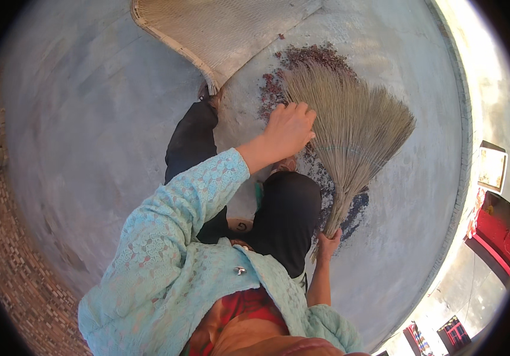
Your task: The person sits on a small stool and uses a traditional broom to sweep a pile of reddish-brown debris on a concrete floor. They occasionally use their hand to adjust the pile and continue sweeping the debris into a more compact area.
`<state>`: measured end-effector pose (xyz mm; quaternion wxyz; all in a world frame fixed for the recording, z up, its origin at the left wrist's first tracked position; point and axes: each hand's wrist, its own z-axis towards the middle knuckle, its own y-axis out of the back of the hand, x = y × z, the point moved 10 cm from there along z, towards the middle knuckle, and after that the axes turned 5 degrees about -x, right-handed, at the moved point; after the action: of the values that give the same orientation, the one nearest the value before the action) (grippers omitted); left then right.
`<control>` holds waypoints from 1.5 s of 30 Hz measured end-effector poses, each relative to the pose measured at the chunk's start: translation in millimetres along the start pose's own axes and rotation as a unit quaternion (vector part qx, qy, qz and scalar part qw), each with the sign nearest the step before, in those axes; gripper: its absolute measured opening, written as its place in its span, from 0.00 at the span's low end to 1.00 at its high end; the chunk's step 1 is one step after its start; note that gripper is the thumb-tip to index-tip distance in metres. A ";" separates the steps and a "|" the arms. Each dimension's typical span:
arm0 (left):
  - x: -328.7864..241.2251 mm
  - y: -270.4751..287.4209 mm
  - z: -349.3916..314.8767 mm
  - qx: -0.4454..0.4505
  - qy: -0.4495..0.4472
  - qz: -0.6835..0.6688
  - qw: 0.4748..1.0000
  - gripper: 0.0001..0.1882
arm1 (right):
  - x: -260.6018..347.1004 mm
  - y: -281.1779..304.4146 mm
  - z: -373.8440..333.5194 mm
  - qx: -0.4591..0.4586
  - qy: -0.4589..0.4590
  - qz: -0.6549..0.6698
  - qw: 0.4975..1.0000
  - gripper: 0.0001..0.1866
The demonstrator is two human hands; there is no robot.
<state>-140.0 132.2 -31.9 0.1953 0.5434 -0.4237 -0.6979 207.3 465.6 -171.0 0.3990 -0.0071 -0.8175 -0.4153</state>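
A straw broom (pixel 350 118) with fanned-out bristles is held off to my right, its bristles pointing away from me. My right hand (pixel 328 242) wraps round the narrow bound handle at its near end. At the left edge of the bristles is my left hand (pixel 290 127), its fingers curled and closed. What sits between those fingers, if anything, is hidden. Under and beyond the bristle tips lies a heap of small dark red bits (pixel 314 56). Blackish crumbs (pixel 357 210) are scattered on the floor around the handle.
A woven winnowing tray (pixel 225 29) with a thick rim lies ahead, next to my foot. My dark-trousered knee (pixel 290 207) is bent between my arms. Grey concrete floor (pixel 89 130) spreads around me, with brickwork (pixel 17 267) at the far left. Red items (pixel 495 228) stand at the right.
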 end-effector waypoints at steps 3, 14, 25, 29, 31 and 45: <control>24.1 25.4 16.9 -0.090 0.042 -0.022 0.995 0.32 | 28.5 24.3 -8.5 0.005 0.049 -0.009 0.999 0.25; 60.4 29.0 50.5 -0.097 0.119 -0.239 0.959 0.29 | 90.9 112.4 -28.9 -0.016 0.144 -0.125 0.982 0.25; 55.9 23.8 51.2 -0.155 0.136 -0.260 0.943 0.09 | 13.1 146.5 -91.2 -0.054 0.071 -0.068 0.994 0.26; 44.0 6.8 56.9 -0.106 0.115 -0.253 0.955 0.11 | -19.8 160.3 -119.4 -0.061 -0.038 -0.003 0.997 0.23; 50.5 0.2 56.2 -0.119 0.111 -0.269 0.949 0.14 | -17.8 148.3 -127.2 -0.036 -0.099 0.007 0.994 0.21; 79.5 -18.6 38.4 0.025 0.147 -0.265 0.953 0.24 | 86.6 69.9 2.4 -0.033 -0.004 0.348 0.937 0.22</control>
<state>-198.5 99.0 -92.0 0.0499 0.7372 -0.2483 -0.6264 170.7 485.3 -67.8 0.5145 -0.3061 -0.7515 -0.2772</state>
